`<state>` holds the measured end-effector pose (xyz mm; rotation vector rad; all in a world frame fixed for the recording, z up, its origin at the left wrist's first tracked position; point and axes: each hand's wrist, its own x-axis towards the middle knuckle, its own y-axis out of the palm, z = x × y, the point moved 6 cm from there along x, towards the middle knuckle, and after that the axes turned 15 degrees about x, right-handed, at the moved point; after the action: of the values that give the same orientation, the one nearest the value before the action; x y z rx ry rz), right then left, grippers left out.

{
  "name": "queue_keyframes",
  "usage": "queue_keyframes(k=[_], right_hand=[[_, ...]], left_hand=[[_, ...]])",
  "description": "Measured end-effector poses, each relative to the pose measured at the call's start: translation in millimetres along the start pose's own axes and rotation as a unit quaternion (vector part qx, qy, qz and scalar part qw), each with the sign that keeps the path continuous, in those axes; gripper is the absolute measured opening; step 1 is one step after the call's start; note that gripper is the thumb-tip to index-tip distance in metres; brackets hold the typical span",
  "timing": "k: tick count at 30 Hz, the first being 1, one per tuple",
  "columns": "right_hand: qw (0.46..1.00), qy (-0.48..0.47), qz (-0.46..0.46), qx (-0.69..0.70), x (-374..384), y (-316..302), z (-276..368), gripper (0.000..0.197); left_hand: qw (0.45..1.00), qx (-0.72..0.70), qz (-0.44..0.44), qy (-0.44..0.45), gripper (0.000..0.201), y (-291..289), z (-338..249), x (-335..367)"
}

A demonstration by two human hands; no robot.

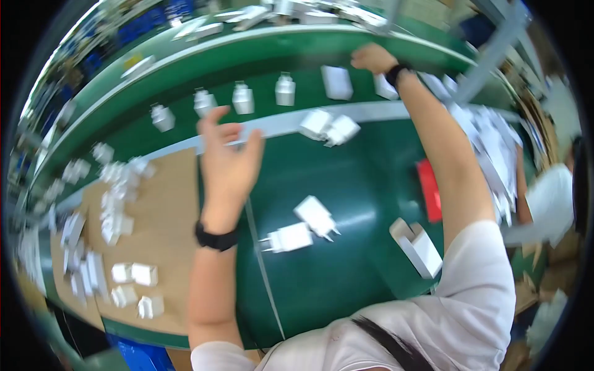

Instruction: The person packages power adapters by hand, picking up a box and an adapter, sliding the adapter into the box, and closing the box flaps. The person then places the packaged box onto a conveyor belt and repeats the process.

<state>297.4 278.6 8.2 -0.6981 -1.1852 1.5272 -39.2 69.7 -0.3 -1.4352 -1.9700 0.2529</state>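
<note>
Green, smooth conveyor belt (263, 93) ran across your far side, bearing a spaced row of white, blocky plastic plug adapters (285, 91) with metal-looking prongs and, farther right, a white rectangular carton (336, 83). Your left hand (230, 161) hung above the pale grey belt edging (281, 125), thumb and fingers spread apart, near the row; no object showed in it. Your right hand (375, 59) was well apart from the left, reached out over the far side of the belt with fingers curled; blur and angle hid the fingertips, so whether it gripped anything could not be told. Two more adapters lay on the glossy green tabletop (346, 260) before you, an open white cardboard box (417, 248) to their right. Step in hand, by judgement: placing or arranging pieces along the belt, the right arm at full reach. Next move seemed to call for a clean withdrawal of that arm, clear of the carton, and a light left-hand pinch on one adapter without nudging its neighbours.
</note>
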Motion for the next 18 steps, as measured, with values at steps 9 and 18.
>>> queue_keyframes(k=[9, 18], right_hand=[[0.898, 0.207, 0.289, -0.258, -188.1, -52.6, -50.5, 0.048], [0.958, 0.099, 0.003, -0.269, -179.8, -72.1, -23.3, 0.046]], left_hand=[[0.998, -0.046, 0.035, 0.001, 0.054, 5.1, -40.7, -4.8], [0.994, -0.100, 0.044, -0.017, 0.052, 11.7, -36.9, -13.6]])
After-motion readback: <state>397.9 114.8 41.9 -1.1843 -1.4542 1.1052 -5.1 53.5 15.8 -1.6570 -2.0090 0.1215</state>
